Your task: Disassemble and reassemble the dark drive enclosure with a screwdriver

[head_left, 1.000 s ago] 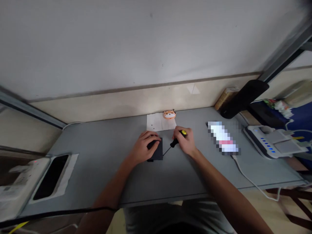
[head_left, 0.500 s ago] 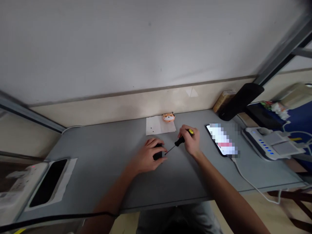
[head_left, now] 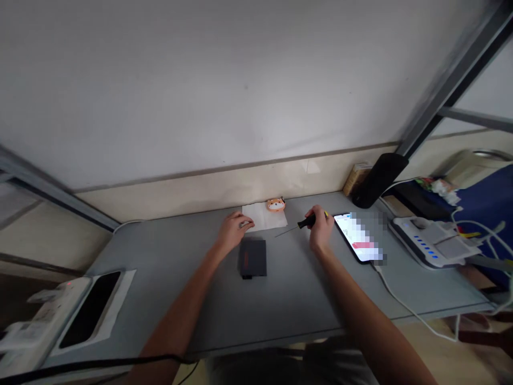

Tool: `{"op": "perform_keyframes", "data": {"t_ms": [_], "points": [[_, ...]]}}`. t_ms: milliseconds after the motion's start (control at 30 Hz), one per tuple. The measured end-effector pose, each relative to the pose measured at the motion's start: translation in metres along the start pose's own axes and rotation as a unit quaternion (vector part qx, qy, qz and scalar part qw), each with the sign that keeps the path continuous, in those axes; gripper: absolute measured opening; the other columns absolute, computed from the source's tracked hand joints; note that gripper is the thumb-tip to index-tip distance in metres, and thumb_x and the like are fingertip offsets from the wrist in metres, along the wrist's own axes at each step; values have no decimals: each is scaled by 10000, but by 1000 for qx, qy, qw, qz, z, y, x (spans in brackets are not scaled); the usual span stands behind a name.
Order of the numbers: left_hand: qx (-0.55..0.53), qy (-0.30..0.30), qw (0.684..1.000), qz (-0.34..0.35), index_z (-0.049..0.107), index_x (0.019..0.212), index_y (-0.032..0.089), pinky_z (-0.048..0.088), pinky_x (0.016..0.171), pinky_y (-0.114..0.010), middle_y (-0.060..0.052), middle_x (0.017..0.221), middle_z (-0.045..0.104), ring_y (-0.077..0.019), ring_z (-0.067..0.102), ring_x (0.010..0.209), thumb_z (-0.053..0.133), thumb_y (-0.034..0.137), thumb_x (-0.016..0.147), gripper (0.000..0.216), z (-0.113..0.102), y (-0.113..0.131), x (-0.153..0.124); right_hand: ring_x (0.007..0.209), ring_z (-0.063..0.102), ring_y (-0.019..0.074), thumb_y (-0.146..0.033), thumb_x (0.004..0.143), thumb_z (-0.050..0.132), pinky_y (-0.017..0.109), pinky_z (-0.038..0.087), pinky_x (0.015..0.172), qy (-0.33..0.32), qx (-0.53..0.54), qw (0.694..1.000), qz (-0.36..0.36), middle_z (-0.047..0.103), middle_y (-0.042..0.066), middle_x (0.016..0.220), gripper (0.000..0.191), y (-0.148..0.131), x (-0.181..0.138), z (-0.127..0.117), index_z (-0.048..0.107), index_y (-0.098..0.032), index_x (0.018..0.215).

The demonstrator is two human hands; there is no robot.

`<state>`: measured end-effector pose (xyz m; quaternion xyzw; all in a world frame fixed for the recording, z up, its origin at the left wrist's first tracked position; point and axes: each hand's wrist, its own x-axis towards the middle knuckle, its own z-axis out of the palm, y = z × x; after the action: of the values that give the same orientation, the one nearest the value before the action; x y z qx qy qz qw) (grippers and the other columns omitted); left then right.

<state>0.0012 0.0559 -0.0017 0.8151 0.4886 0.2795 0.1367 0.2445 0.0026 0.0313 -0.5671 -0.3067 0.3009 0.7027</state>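
Note:
A flat black box [head_left: 254, 258] with faint reddish lettering lies on the grey desk [head_left: 168, 289], touched by neither hand. Just beyond its far left corner, my left hand [head_left: 234, 231] is closed in a pinch at the left edge of a white sheet of paper [head_left: 260, 216]. What its fingertips hold, if anything, is too small to make out. My right hand [head_left: 320, 229] is wrapped round the black and yellow handle of a screwdriver [head_left: 306, 221]. The thin shaft points left, above the desk, to the right of the box. An orange animal-faced case [head_left: 276, 205] rests on the paper.
On the right are a lit phone [head_left: 355, 238] with a white cable, a power strip [head_left: 436, 243] and a black cylinder [head_left: 380, 180]. A dark-screened phone [head_left: 91, 309] lies at the left. The wall [head_left: 224, 182] rises behind the desk.
My left hand has let go of the black box and moved away to the paper's left edge. The screwdriver tip has come away from the box as my right hand shifted right.

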Motion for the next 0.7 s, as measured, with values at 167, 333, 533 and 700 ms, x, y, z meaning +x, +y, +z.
{"op": "perform_keyframes", "data": {"t_ms": [167, 333, 533, 700], "points": [[16, -7, 1000, 7, 771, 788, 237, 526, 812, -325, -19, 770, 627, -202, 650, 806, 696, 366, 901, 188, 2, -5, 12, 408, 407, 120, -479, 683, 491, 251, 324, 408, -1, -11, 1000, -11, 420, -37, 418, 332, 9, 5, -1, 524, -230, 466], [29, 19, 999, 6, 762, 903, 235, 516, 898, -359, -51, 882, 671, -223, 656, 905, 606, 380, 947, 217, -6, -3, -3, 428, 413, 119, -458, 735, 476, 250, 328, 411, 6, -8, 999, -34, 435, -33, 455, 333, 8, 8, -4, 517, -229, 498], [-109, -129, 985, 19, 692, 1196, 259, 558, 878, -350, -66, 1140, 708, -216, 689, 976, 612, 412, 916, 330, -26, 10, -48, 442, 422, 116, -421, 738, 499, 248, 339, 420, 38, 25, 999, -16, 435, -36, 472, 298, 1, 7, -6, 527, -221, 519], [-66, -124, 989, -40, 616, 1346, 287, 554, 811, -367, -53, 1029, 734, -254, 700, 907, 712, 475, 848, 541, -10, 30, -65, 447, 412, 112, -392, 750, 504, 252, 310, 422, 37, 23, 996, -73, 427, -36, 481, 303, -10, -1, -7, 527, -220, 502]]}}
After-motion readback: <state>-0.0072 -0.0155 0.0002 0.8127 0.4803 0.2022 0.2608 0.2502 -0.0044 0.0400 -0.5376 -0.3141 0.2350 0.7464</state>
